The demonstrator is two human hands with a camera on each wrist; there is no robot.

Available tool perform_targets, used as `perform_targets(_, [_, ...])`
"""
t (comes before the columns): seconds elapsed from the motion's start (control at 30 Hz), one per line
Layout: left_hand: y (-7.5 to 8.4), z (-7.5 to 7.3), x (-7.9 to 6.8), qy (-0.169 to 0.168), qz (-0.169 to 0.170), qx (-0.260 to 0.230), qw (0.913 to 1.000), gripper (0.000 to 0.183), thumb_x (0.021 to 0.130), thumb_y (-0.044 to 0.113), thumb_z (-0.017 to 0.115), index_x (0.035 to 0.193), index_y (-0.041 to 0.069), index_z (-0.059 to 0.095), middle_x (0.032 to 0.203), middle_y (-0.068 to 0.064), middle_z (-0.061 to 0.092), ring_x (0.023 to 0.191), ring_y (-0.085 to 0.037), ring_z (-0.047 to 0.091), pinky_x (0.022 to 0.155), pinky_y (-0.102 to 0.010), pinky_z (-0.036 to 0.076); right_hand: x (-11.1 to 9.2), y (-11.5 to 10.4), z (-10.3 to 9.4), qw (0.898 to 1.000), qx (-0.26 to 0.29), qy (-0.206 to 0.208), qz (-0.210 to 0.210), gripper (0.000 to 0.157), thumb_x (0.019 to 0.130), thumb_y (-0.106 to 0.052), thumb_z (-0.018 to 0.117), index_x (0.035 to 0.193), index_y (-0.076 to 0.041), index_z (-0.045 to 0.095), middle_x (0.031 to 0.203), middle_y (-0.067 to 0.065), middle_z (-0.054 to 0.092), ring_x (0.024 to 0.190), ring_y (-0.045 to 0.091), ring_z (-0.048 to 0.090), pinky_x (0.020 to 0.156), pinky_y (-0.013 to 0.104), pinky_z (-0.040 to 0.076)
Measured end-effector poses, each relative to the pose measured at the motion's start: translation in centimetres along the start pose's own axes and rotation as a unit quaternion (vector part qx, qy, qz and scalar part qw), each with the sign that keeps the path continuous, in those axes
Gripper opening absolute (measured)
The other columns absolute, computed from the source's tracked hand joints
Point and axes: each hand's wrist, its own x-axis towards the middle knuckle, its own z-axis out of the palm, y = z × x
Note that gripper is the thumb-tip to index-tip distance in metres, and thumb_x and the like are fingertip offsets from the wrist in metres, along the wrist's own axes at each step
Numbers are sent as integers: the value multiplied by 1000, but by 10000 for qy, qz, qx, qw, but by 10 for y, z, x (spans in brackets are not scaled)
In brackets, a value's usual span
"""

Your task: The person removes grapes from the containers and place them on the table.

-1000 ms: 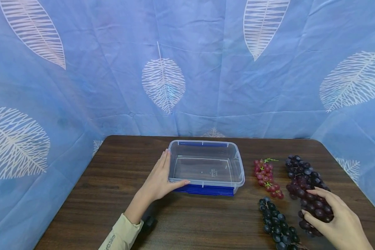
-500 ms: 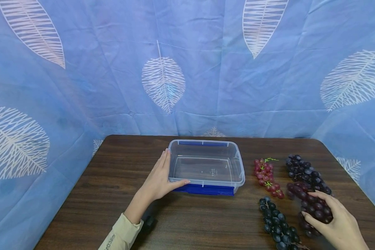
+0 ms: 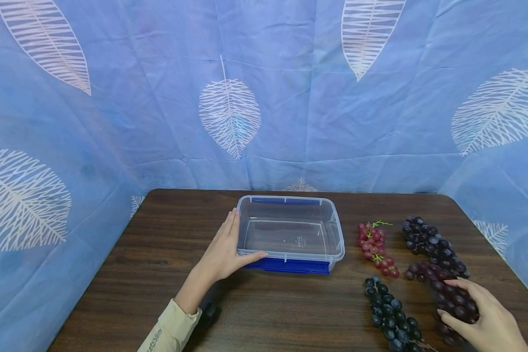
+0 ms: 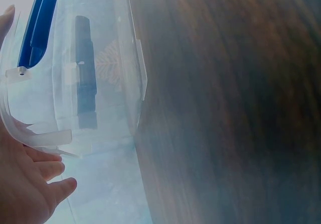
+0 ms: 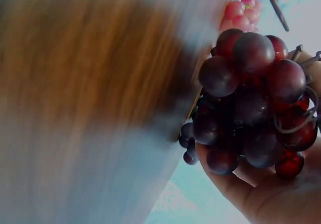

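Note:
A clear plastic food container (image 3: 286, 256) with blue latches sits without a lid at the middle of the table. My left hand (image 3: 222, 252) rests at its near left corner, straight fingers along the left side and thumb on the front rim. In the left wrist view, the fingers (image 4: 50, 170) lie just below the container's rim (image 4: 37, 138). At the right, my right hand (image 3: 488, 313) grips a dark red bunch of grapes (image 3: 455, 300) between thumb and fingers. The right wrist view shows these grapes (image 5: 253, 103) close up, hiding part of the hand.
A small pink-red grape bunch (image 3: 371, 243) lies right of the container. Behind the held grapes is a blue-black bunch (image 3: 429, 240). Another black bunch (image 3: 389, 313) lies nearer on the wooden table (image 3: 290, 313). A blue leaf-print cloth (image 3: 281, 122) hangs around the table.
My right hand has shifted slightly right and nearer with the dark red grapes, mostly in the last half second. My left hand and the container have stayed in place.

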Motion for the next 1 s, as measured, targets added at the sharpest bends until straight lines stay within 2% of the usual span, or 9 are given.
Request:
perform_targets(0.27, [-1,0,-1,-8,31,20,10000,131,87,81,65,169,3,-1,177,-17,-3,164,-34,5,129,-58,20,2,12,0,9996,-231,-155,-71,73,74,-14,93,129,13,53,127,50,42,106,66,45,77,81,42])
perform_targets(0.6, [0,0,0,-7,15,3,10000,131,87,81,66,168,3,-2,177,-16,-4,164,-35,5,129,-58,20,6,20,-15,9948,-375,-946,-70,75,78,-18,92,130,19,52,125,53,41,107,73,43,80,82,42])
perform_targets(1.0, [0,-1,-1,-8,-2,-41,10000,131,87,80,67,169,3,-1,177,-16,-3,164,-35,5,128,-60,21,8,25,-15,9930,-350,-1122,-142,76,79,-18,91,131,20,51,125,53,40,107,72,42,81,81,41])
